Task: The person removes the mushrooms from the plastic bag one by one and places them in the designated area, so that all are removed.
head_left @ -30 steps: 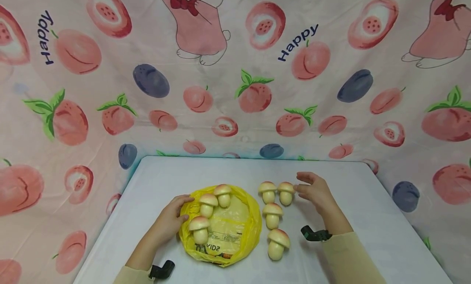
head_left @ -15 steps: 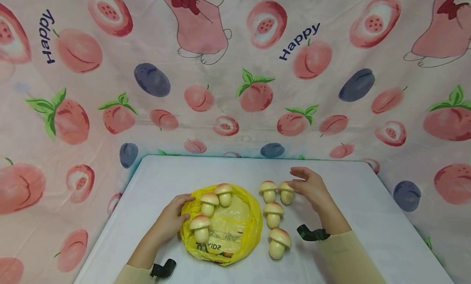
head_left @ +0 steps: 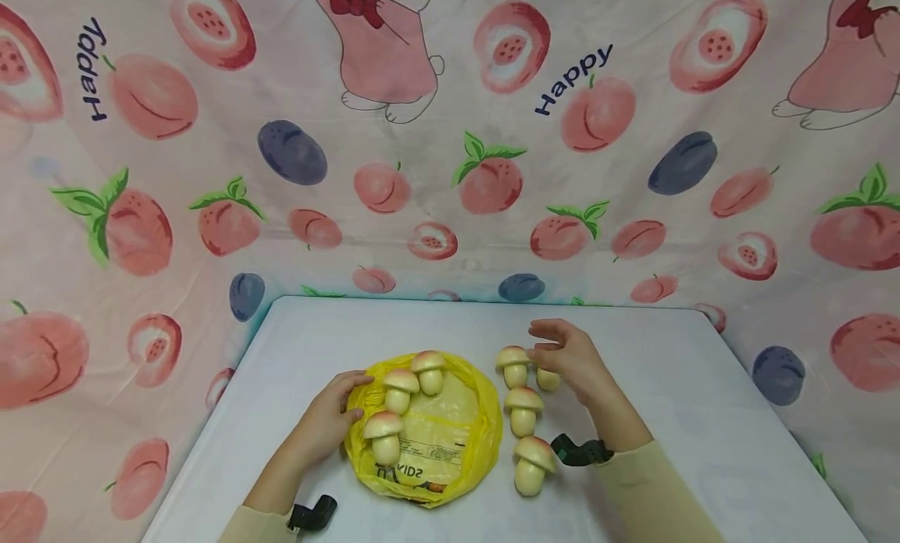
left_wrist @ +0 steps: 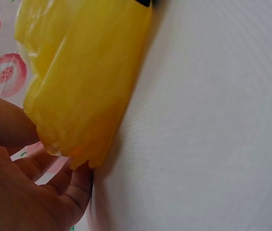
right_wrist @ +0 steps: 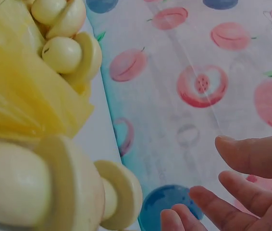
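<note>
- The right hand (head_left: 571, 361), right of centre in the head view, has shifted left over the last second. It now covers most of the cap of the rear right mushroom (head_left: 548, 380) and reaches to the cap edge of the rear left mushroom (head_left: 514, 369).
- Its grip is wide: the right wrist view shows the thumb well apart from the fingers and nothing between them. Whether the hand touches either cap cannot be told.
- Four cream, pink-topped toy mushrooms of smooth material stand outside the bag, just right of centre: that rear pair, a middle mushroom (head_left: 523, 414) below them, and a front mushroom (head_left: 532, 469) lowest.
- The yellow translucent plastic bag (head_left: 485, 437), rolled into a round open shape, lies at lower centre. Three matching mushrooms (head_left: 384, 440) lie inside, along its left and upper inner edge.
- The left hand (head_left: 325, 418), lower left of centre, has stayed with fingers and thumb against the bag's left rim; whether they pinch the plastic cannot be told.
- No mushroom has changed place, so the count remains three in, four out; the shift, I judge, matters only in bringing the empty hand to the rear pair.
</note>
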Tool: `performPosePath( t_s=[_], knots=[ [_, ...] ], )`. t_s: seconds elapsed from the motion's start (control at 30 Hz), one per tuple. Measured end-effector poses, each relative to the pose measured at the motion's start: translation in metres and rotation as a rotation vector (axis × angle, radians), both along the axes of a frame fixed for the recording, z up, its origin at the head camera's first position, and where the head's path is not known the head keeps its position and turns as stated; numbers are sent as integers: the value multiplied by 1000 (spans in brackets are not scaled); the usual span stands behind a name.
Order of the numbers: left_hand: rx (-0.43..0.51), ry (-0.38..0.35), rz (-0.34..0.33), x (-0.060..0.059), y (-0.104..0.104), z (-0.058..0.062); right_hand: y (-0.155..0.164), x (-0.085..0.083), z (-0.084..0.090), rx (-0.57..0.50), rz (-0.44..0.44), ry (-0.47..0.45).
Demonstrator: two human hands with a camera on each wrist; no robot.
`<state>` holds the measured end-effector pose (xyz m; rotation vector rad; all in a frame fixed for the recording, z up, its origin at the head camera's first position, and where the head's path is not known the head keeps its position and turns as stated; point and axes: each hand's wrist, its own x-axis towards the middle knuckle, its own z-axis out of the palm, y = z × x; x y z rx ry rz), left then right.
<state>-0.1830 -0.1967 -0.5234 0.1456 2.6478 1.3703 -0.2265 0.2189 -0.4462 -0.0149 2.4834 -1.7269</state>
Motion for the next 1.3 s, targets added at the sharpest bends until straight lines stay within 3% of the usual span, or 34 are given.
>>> performPosePath(
  t_s=[0.6, 1.03, 1.3],
  knots=[
    [-27, 2, -3, 0, 0, 0, -60, 0, -8, -47, 94, -30],
    [-31, 2, -2, 0, 0, 0, -102, -3, -21, -6, 156, -55],
    [-30, 4, -2, 0, 0, 0, -116, -8, -25, 7, 151, -71]
  ],
)
